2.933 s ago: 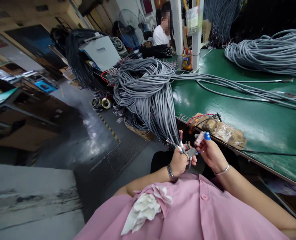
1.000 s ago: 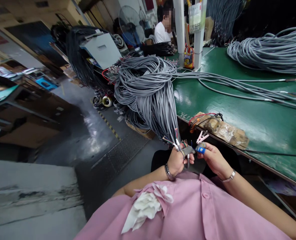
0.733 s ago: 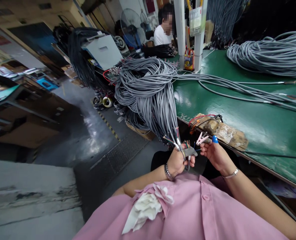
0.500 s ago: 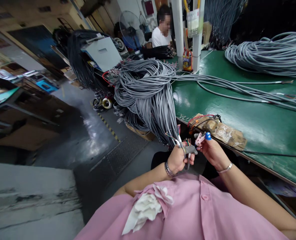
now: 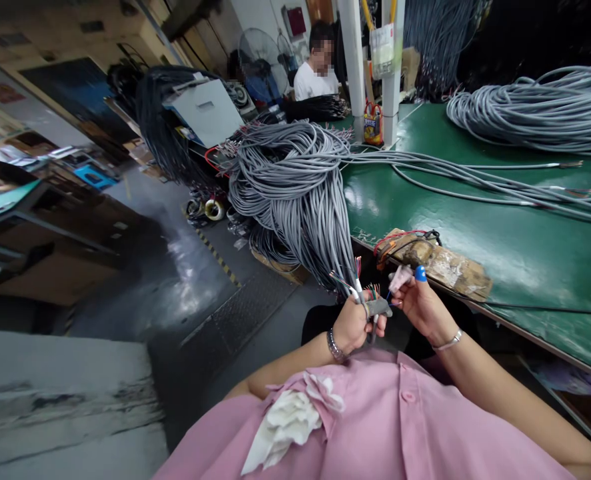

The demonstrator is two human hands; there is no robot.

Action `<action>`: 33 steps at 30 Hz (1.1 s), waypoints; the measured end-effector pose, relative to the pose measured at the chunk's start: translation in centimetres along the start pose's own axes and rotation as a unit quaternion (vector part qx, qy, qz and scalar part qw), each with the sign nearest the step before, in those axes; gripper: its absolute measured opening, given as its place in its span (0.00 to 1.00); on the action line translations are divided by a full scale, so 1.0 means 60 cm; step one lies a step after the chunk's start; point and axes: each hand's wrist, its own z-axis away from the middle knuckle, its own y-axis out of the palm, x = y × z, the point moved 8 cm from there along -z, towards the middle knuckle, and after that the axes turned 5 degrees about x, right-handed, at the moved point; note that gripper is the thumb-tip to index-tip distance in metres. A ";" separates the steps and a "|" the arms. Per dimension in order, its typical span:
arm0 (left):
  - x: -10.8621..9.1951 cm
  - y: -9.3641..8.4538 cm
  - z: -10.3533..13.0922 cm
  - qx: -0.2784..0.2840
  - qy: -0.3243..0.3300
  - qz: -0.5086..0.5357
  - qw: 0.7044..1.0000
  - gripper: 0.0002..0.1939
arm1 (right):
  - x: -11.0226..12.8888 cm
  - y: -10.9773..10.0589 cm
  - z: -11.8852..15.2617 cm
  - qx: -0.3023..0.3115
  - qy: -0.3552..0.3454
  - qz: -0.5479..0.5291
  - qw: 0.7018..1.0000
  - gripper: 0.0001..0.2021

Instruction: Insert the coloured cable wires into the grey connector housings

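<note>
We see the left hand [image 5: 354, 323] closed around a grey piece [image 5: 376, 307] and some cable ends, with stripped wires [image 5: 358, 265] fanning out towards 12 o'clock of its knuckles. The right hand [image 5: 425, 310], thumb capped in a blue cover [image 5: 420, 273], pinches a pink clip [image 5: 400, 278] at about 2 o'clock from the grey piece. A thin blue wire [image 5: 389, 295] spans the space between the two; we cannot tell whether the right fingers grip its end too. That wire looks to us like the weakest point: if the hands pull apart too sharply, it could kink or come loose. The clip seems to sit in a light fingertip hold, so a slip could drop it out of sight below the edge of the green bench [image 5: 405, 215]. At 11 o'clock from the hands, the heavy cable heap [image 5: 295, 180] drapes over the bench side, and a slide of its weight could tug the held ends askew. Crowded together, the stripped wires might tangle or be confused by colour. At 2 o'clock, the wrapped block [image 5: 445, 267] lies along the edge, where an elbow or forearm could nudge it off.
</note>
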 end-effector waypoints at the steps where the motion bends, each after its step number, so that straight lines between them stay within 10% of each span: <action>1: 0.000 -0.001 0.004 0.005 0.006 0.002 1.000 0.14 | 0.000 -0.001 0.001 0.002 0.007 -0.003 1.000 0.21; 17: -0.021 -0.013 0.000 -0.111 0.114 0.019 0.987 0.13 | 0.006 -0.008 0.002 -0.023 -0.020 0.022 0.999 0.14; 33: 0.031 -0.040 0.006 -0.064 0.081 -0.058 0.993 0.16 | -0.033 -0.035 0.017 0.023 0.034 -0.018 0.999 0.25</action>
